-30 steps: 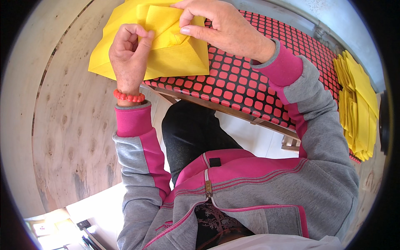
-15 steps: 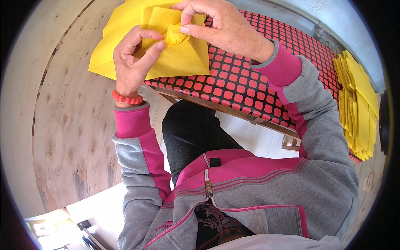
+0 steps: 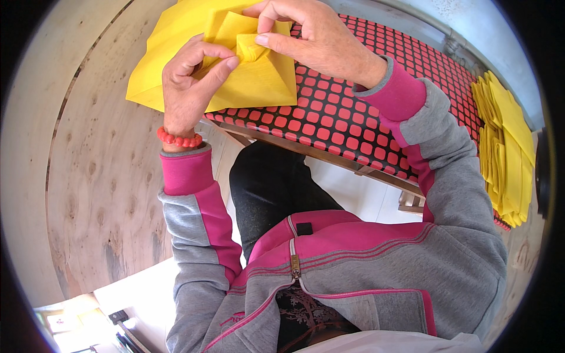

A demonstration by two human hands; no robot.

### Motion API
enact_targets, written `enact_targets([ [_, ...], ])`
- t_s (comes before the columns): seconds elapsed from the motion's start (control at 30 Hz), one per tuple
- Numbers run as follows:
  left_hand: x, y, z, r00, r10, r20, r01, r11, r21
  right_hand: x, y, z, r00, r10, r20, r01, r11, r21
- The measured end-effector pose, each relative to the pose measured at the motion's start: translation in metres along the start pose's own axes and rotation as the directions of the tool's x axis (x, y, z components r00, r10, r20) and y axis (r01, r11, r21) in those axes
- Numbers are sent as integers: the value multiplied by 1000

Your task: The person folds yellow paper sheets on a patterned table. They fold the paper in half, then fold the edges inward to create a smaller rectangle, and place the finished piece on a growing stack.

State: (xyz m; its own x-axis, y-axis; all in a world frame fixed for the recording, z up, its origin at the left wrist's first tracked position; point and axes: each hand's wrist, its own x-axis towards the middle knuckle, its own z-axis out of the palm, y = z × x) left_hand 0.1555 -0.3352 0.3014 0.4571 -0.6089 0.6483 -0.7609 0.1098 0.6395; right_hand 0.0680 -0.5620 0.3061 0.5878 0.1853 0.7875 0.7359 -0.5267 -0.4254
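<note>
A yellow fabric bag [image 3: 265, 85], seemingly non-woven, lies at the upper left over the near edge of a table. Its middle is bunched into small overlapping folds. Thumb and fingers of my left hand [image 3: 191, 76] pinch the folds from the left side. From the right, my right hand [image 3: 318, 41] holds a raised folded corner between thumb and index finger. Both hands are closed on the same bag, a short gap apart. My right hand's other fingertips partly leave the upper edge of the picture.
A red-and-black checked cover [image 3: 341, 112] spreads over the table. Folded yellow fabric pieces [image 3: 506, 153] lie stacked at its right end. Pale wooden boarding [image 3: 112, 159] fills the left, and a bluish wall [image 3: 471, 23] stands behind. My knee in black trousers [image 3: 271, 182] is below the table edge.
My left hand has shifted slightly to the right, thumb and fingertip pressing the folds. The folds under my right thumb stand a little more open. My right hand has barely moved.
</note>
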Motion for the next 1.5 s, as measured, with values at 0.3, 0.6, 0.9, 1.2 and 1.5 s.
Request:
enact_targets([
  [0.3, 1, -1, 0, 1000, 1, 0, -1, 1000, -17, 0, 0, -1, 1000, -10, 26, 11, 1000, -28],
  [0.6, 1, 1, 1, 1000, -22, -9, 22, 999, -35, 1, 4, 0, 994, -108, 31, 110, 987, -113],
  [0.9, 1, 1, 8, 997, -21, -77, 22, 1000, 5, -2, 1, 4, 999, -18, -32, 16, 998, -68],
  [1.2, 7, -11, 6, 973, -55, -224, 56, 998, 2, 3, -23, -2, 980, -29, -196, 21, 999, -43],
  [1.5, 10, -28, 0, 979, 85, -187, -113, 983, -144, -138, -131, 20, 730, 155, 666, -352, 920, 171],
])
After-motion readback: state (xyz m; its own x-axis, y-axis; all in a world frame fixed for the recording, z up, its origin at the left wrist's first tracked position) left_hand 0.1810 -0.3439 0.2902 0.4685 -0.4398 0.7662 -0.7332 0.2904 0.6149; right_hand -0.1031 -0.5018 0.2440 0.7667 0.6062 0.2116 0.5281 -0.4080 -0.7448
